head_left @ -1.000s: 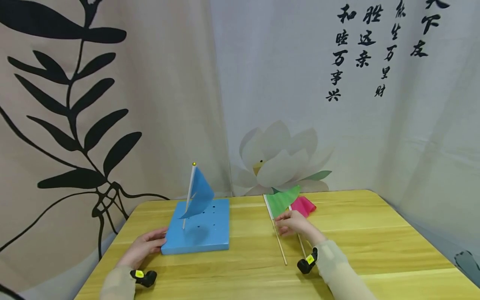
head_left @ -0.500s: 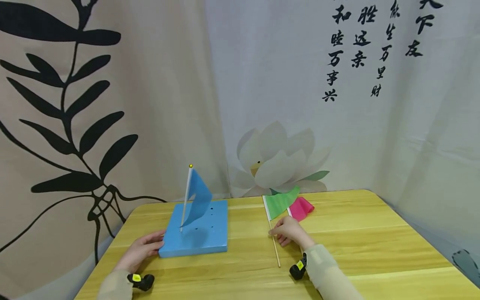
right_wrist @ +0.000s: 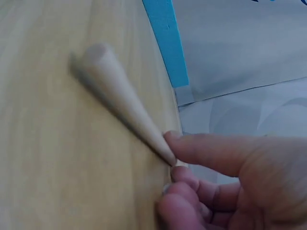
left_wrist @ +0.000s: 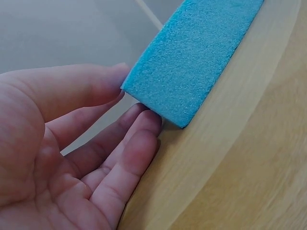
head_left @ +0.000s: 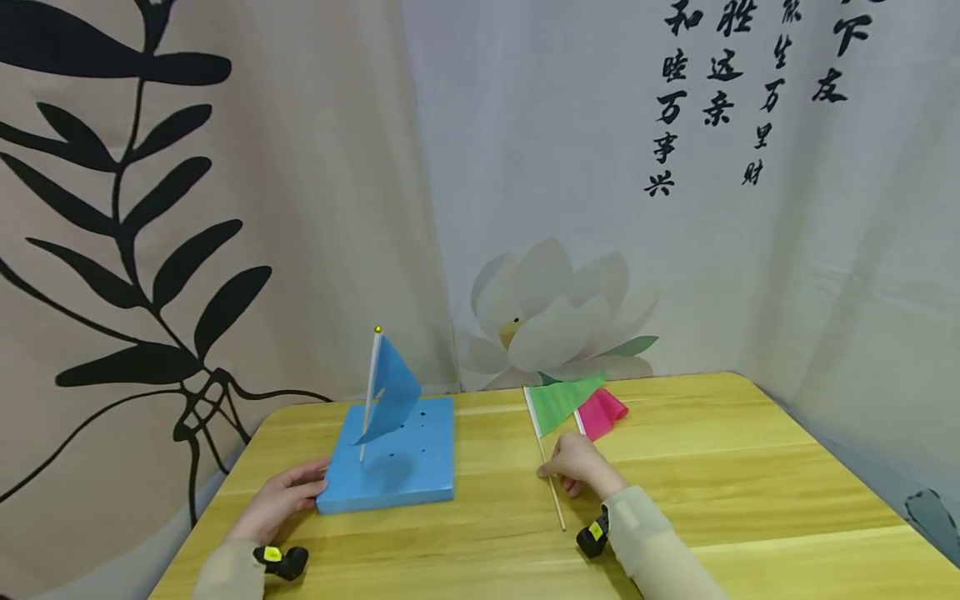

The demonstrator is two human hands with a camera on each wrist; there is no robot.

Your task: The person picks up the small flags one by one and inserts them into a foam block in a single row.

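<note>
Green flag (head_left: 564,402) first: its thin wooden stick (head_left: 551,483) lies slanted on the table (head_left: 750,483), cloth end pointing away toward the backdrop, and my right hand (head_left: 576,462) pinches that stick between thumb and fingertips (right_wrist: 192,143), curled close around it. From the right wrist view the stick reads round, pale and smooth, tapering out of focus. Just beside it a pink flag (head_left: 600,412) lies flat, partly under the green cloth. Off to the left sits a blue foam block (head_left: 397,462), square, grainy-textured, with a scatter of small holes on top; a blue flag (head_left: 390,392) already stands upright in one. My left hand (head_left: 281,500) rests against the block's near left corner, fingers (left_wrist: 139,139) fairly straight and touching the foam edge, nothing gripped. Risk as I judge it: the pinch sits low on a slender stick, so a lift could let it swivel or slip; the light foam could skid if the bracing fingers ease off.
</note>
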